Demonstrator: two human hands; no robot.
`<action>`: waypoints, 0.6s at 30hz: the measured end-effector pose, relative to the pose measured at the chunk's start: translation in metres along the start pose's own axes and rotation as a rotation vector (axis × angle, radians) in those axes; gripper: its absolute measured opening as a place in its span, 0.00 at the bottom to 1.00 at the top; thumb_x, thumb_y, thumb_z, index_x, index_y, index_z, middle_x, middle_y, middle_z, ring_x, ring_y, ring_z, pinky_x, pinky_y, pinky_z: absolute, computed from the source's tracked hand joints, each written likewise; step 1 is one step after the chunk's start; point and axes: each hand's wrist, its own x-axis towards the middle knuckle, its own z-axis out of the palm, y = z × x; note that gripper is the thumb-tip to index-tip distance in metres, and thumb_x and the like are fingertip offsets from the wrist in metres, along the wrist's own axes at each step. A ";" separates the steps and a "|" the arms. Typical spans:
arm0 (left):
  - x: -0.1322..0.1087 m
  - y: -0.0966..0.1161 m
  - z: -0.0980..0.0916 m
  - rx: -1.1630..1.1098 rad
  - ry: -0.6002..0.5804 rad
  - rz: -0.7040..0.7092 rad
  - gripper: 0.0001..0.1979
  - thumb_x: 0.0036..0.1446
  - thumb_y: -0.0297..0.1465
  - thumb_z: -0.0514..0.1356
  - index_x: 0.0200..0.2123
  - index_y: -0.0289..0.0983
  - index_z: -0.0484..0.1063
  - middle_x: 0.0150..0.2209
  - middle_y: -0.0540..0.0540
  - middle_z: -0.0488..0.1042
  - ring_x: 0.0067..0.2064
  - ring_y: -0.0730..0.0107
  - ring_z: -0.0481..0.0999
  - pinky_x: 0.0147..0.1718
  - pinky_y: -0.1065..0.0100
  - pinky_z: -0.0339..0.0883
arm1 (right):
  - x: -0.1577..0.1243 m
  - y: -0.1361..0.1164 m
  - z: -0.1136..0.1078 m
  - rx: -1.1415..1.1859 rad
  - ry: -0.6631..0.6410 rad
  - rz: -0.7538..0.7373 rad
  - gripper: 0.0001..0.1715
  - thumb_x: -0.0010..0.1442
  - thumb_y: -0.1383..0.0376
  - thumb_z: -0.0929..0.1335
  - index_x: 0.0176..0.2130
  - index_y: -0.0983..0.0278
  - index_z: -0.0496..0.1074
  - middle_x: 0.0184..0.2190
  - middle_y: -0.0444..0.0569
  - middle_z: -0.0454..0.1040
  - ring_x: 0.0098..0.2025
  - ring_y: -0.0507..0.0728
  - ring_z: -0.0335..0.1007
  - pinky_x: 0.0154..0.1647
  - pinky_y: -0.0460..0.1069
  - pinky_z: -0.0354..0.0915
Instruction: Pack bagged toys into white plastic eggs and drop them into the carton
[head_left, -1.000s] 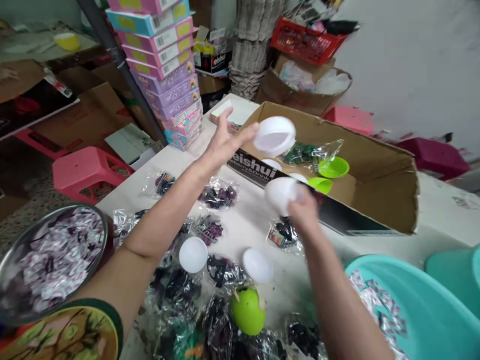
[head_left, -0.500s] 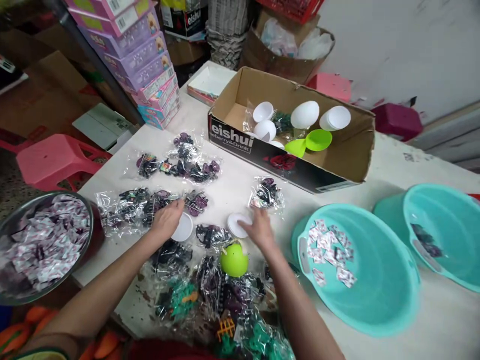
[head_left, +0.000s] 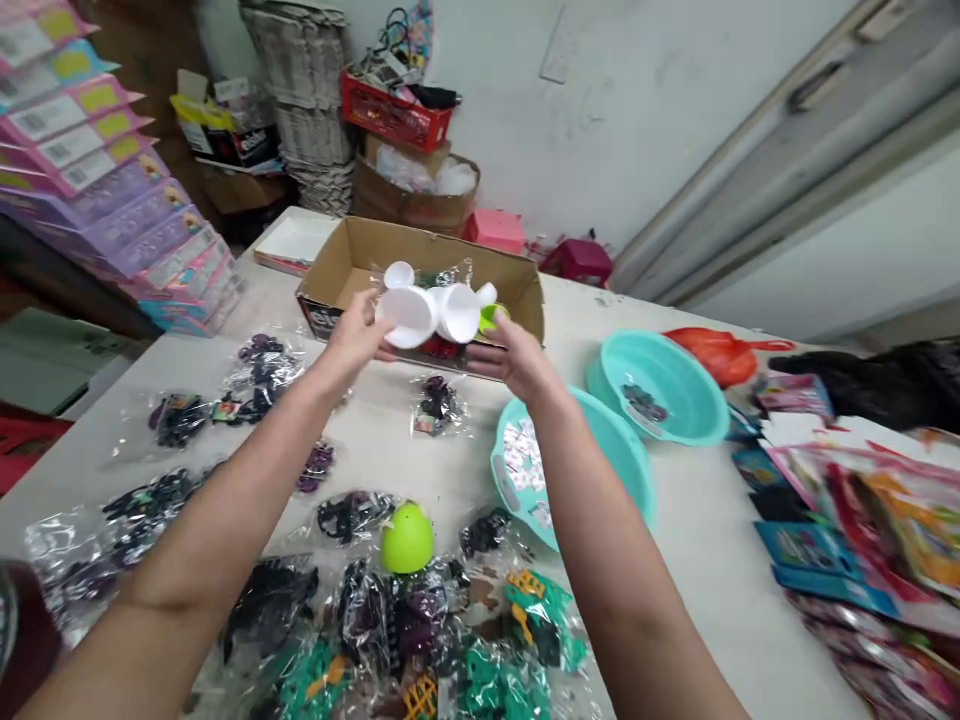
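By carton (head_left: 511,287) now; cups (head_left: 407,317) lifted

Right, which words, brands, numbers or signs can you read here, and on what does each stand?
"eis": partial, on the open cardboard box; the left hand covers what follows.
Too small or blurred: print on the stacked boxes, sachets, packets at right and black-and-yellow box.

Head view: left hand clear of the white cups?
No, the left hand holds a white cup at its edge, the thumb lying against it.
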 end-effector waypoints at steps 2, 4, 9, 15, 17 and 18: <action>0.009 0.004 0.012 0.061 0.062 0.068 0.30 0.56 0.37 0.59 0.61 0.40 0.55 0.52 0.39 0.69 0.33 0.67 0.76 0.31 0.61 0.75 | -0.011 -0.011 -0.043 -0.052 0.238 -0.154 0.34 0.55 0.45 0.66 0.55 0.60 0.62 0.56 0.54 0.65 0.44 0.58 0.73 0.38 0.54 0.74; -0.013 -0.019 0.012 0.242 0.045 0.154 0.27 0.56 0.39 0.59 0.58 0.40 0.61 0.52 0.40 0.70 0.39 0.62 0.76 0.39 0.57 0.74 | -0.048 0.012 -0.091 -0.288 0.541 -0.261 0.36 0.53 0.46 0.68 0.55 0.62 0.64 0.55 0.55 0.66 0.49 0.60 0.69 0.45 0.57 0.71; -0.180 -0.119 -0.017 0.683 0.019 0.344 0.22 0.61 0.38 0.56 0.56 0.36 0.64 0.53 0.37 0.70 0.55 0.52 0.69 0.54 0.51 0.64 | -0.212 0.159 -0.159 -0.679 1.037 0.055 0.52 0.49 0.41 0.67 0.59 0.74 0.61 0.56 0.70 0.61 0.56 0.71 0.61 0.56 0.67 0.58; -0.373 -0.183 -0.021 0.865 -0.233 0.769 0.33 0.57 0.33 0.61 0.64 0.47 0.55 0.60 0.40 0.64 0.62 0.53 0.63 0.57 0.54 0.60 | -0.390 0.262 -0.084 -1.074 0.560 0.084 0.54 0.50 0.35 0.63 0.62 0.68 0.58 0.65 0.68 0.48 0.67 0.77 0.39 0.61 0.72 0.46; -0.394 -0.198 -0.003 0.939 -0.284 0.859 0.35 0.51 0.43 0.64 0.62 0.52 0.58 0.61 0.43 0.63 0.63 0.46 0.59 0.61 0.46 0.52 | -0.410 0.269 -0.052 -1.167 0.232 0.075 0.58 0.41 0.36 0.69 0.64 0.56 0.57 0.68 0.58 0.43 0.69 0.78 0.29 0.62 0.75 0.35; -0.398 -0.203 0.009 0.989 -0.285 0.858 0.37 0.47 0.47 0.65 0.61 0.55 0.60 0.61 0.44 0.64 0.64 0.42 0.58 0.61 0.41 0.47 | -0.412 0.271 -0.041 -1.187 0.102 0.100 0.60 0.36 0.36 0.71 0.64 0.51 0.56 0.69 0.55 0.42 0.68 0.79 0.26 0.61 0.77 0.30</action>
